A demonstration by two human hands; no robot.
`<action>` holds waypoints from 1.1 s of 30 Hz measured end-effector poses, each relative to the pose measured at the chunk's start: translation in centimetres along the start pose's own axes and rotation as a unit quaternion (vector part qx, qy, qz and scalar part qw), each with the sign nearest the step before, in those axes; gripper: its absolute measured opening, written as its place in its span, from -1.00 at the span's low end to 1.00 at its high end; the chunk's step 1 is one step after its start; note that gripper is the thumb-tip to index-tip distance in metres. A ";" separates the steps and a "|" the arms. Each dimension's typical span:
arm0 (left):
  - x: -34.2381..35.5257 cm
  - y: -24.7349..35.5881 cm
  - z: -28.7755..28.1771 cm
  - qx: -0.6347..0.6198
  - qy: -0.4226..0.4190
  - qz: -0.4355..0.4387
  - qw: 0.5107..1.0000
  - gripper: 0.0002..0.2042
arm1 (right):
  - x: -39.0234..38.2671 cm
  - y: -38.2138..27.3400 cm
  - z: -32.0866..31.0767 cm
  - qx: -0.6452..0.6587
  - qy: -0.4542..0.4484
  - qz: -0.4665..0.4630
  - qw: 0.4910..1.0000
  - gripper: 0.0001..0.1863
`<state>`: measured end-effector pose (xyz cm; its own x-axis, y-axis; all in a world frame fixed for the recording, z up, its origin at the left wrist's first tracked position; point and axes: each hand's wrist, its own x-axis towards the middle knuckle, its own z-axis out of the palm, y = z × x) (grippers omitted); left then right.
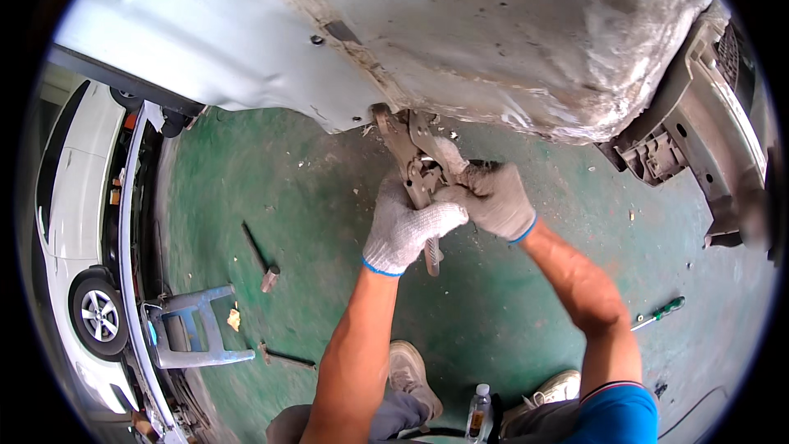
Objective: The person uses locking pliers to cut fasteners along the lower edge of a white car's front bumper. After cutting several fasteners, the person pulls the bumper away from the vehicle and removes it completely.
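Note:
A pair of large, worn metal locking pliers [400,144] reaches up to the lower edge of a dented, pale car body panel [271,49]. The jaws meet that edge; whether they are clamped on it I cannot tell. My left hand [400,226], in a white knit glove with a blue cuff, is wrapped round the pliers' handle, whose end sticks out below the palm. My right hand [497,201], in a dirtier grey glove, has its fingers closed on the pliers' other side, close to the pivot. Its fingertips are partly hidden.
On the green floor [288,279] lie a hammer [269,278], another hammer [283,358] and a green-handled screwdriver [662,312]. A blue-grey step stool [205,358] is at left, a plastic bottle [478,411] between my feet. A metal beam [711,136] stands right; a white car [78,197] far left.

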<state>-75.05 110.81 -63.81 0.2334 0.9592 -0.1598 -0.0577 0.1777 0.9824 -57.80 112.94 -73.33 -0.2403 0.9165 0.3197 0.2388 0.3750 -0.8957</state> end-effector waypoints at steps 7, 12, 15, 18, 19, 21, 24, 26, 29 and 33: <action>-0.1 -0.5 0.6 -0.031 0.018 0.030 0.999 -0.43 | -1.5 -0.8 4.1 -0.119 0.202 0.004 0.972 -0.72; -0.1 -0.5 0.7 -0.069 -0.005 0.062 0.996 -0.48 | -0.2 0.7 0.3 0.006 -0.047 0.006 0.999 -0.64; 0.2 -0.8 0.6 -0.067 -0.035 0.057 0.996 -0.48 | 0.2 1.8 -2.2 0.007 -0.175 0.053 0.983 -0.61; 0.4 -1.2 0.6 -0.055 -0.033 0.067 0.996 -0.49 | 0.2 1.7 -2.1 0.004 -0.138 0.020 0.990 -0.65; 0.4 -1.2 0.6 -0.060 -0.032 0.065 0.996 -0.49 | 0.0 1.7 -1.8 -0.006 -0.117 0.003 0.993 -0.66; 0.4 -1.3 0.2 -0.049 -0.034 0.089 0.994 -0.50 | -0.5 1.7 0.2 -0.039 -0.013 -0.037 0.998 -0.70; 0.6 -1.4 0.0 -0.056 -0.045 0.071 0.995 -0.49 | -0.7 -0.3 2.2 -0.085 0.128 -0.050 0.987 -0.74; 0.7 -1.6 0.3 -0.050 -0.040 0.073 0.995 -0.49 | -1.1 -0.3 3.4 -0.139 0.181 -0.038 0.973 -0.74; 0.7 -1.5 0.6 -0.049 -0.034 0.069 0.996 -0.49 | -1.6 -0.6 3.9 -0.183 0.221 -0.019 0.958 -0.76; 0.8 -1.6 0.4 -0.038 -0.034 0.045 0.998 -0.49 | -1.4 -0.3 2.5 -0.061 0.107 0.039 0.992 -0.66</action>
<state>-74.42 111.22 -65.51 0.2886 0.9555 -0.0615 -0.1550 0.1100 0.9818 -59.88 111.19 -74.33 -0.0146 0.9472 0.3203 0.3638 0.3034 -0.8807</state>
